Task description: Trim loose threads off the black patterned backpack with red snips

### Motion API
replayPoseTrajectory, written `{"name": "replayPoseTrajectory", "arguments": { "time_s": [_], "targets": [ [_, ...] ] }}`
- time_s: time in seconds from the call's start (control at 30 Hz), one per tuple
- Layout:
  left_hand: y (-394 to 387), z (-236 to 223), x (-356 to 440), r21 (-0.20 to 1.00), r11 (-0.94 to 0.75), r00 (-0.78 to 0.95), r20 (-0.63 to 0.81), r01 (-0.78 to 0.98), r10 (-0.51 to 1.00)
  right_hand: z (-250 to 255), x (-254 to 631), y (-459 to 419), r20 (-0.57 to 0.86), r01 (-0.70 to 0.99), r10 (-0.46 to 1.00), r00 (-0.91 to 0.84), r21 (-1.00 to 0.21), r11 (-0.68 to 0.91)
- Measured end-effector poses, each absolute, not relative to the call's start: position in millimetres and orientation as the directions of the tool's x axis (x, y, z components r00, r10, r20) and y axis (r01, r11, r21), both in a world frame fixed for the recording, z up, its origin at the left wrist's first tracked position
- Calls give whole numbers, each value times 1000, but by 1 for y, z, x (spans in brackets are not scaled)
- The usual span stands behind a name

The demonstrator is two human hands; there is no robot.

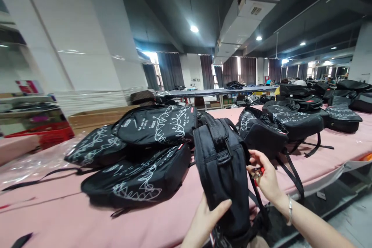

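Observation:
A black backpack [222,170] stands upright at the near edge of the pink table [87,217]. My left hand [205,221] grips its lower side, thumb across the fabric. My right hand [266,178] is closed beside the backpack's right edge, pinching a small red and metal tool [258,172] that I cannot make out clearly. A bracelet sits on that wrist.
Several black backpacks with white scribble prints [157,124] lie piled on the pink table to the left and right [293,122]. Clear plastic sheeting [31,162] lies at the left. More tables, bags and people are far behind. A white pillar rises at the left.

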State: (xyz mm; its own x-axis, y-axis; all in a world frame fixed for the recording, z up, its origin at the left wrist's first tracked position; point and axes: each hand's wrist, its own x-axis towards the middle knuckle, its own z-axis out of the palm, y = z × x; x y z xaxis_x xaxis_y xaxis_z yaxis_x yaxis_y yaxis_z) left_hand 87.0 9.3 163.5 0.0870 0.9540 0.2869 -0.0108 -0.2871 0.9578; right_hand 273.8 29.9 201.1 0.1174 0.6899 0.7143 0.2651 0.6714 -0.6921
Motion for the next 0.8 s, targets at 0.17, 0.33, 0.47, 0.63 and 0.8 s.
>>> {"name": "replayPoseTrajectory", "arguments": {
  "time_s": [0.17, 0.33, 0.47, 0.63, 0.8],
  "targets": [
    [12, 147, 93, 974, -133, 12, 138, -182, 990, 187, 255, 20, 686, 116, 726, -57, -717, 687],
    [6, 116, 76, 801, -78, -158, -21, -594, 987, 199, 231, 0, 731, -16, 567, -380, -618, 786],
    [-7, 76, 56, 591, -85, -219, -160, -802, 963, 224, 197, -8, 530, -54, 469, -706, -701, 711],
    [-16, -3, 44, 445, 27, -177, -412, -895, 894, 187, 160, 31, 395, 197, 610, -687, -707, 679],
    [-49, -76, 33, 588, 234, -238, -613, -774, 754, 83, 161, 60, 113, 475, 813, -572, -762, 440]
  ]
}}
